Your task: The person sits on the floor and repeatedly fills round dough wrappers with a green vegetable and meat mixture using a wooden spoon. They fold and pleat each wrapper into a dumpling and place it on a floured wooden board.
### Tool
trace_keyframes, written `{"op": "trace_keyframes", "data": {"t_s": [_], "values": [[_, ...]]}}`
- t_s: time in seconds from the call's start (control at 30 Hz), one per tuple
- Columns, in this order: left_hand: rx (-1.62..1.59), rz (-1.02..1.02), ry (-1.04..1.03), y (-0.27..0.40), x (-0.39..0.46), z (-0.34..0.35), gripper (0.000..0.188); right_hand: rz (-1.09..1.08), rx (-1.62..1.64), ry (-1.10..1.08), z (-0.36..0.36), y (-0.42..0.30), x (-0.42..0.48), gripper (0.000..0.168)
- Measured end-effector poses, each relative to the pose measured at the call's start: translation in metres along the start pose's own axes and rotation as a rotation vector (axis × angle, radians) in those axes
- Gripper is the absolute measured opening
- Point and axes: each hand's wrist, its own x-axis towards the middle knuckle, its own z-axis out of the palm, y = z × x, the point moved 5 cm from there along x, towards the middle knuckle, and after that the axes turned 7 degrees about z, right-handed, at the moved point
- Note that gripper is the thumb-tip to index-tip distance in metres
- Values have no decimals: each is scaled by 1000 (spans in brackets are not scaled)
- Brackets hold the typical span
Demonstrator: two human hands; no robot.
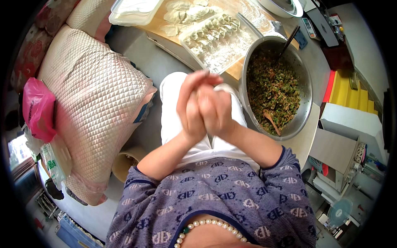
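My left hand [191, 108] and my right hand [216, 108] are pressed together above my lap, fingers curled over one another and slightly blurred. Whatever may lie between the palms is hidden. Just beyond them is a clear plastic container [229, 65], dusted with flour and holding rows of folded dumplings [217, 29]. On my right a large steel bowl [307, 102] holds chopped meat-and-greens filling [273, 83]. A wooden spoon [272, 122] rests in that filling, and dark chopsticks [290, 40] lean on the far rim.
Flat dough wrappers [176, 15] lie on a floured wooden board [248, 11] behind the container. At the far left of the table is a plastic lid or box [136, 11]. A quilt-covered sofa [96, 83] is on my left, with a bin [124, 164] beside it.
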Motion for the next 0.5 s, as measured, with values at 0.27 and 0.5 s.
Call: {"op": "trace_keyframes", "data": {"t_s": [0.27, 0.5], "values": [[-251, -467, 134, -59, 37, -28, 79, 888, 1055, -151, 12, 71, 19, 84], [139, -334, 30, -49, 45, -45, 18, 748, 654, -158, 2, 68, 33, 82]]}}
